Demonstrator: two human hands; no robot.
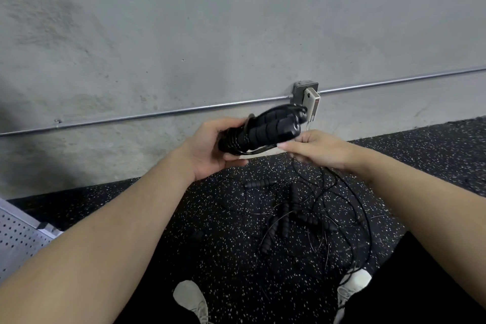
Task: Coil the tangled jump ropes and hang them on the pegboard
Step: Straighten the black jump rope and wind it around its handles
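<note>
**Rope bundle held over the tangle, cord pinched at the right**

Nearest, at the bottom edge: two white shoes (191,300) on speckled black rubber floor (228,258), dark clothing beside the right one. At far left, a corner of perforated grey pegboard (18,239), lying low by the floor.

Between the shoes and the forearms: a tangle of jump ropes (286,218) spread on the floor, several ribbed black handles crossing one another among thin black cord loops.

Above that, raised in front of the body: left hand (207,150), palm turned up and fingers curled round one end of a coiled jump rope (263,130), two ribbed black foam handles side by side with cord wound round them near the grip. Right hand (315,148) just beside the far end of the handles, fingertips drawn together and pinching the thin black cord (263,150) running under the bundle; more cord dropping from this hand in a long loop down to the floor by the right shoe.

Farthest: grey concrete wall (210,21), a metal conduit (157,114) running across it, and an outlet box (302,92) with a white plug-in block (311,102) directly behind the handle tips.
</note>
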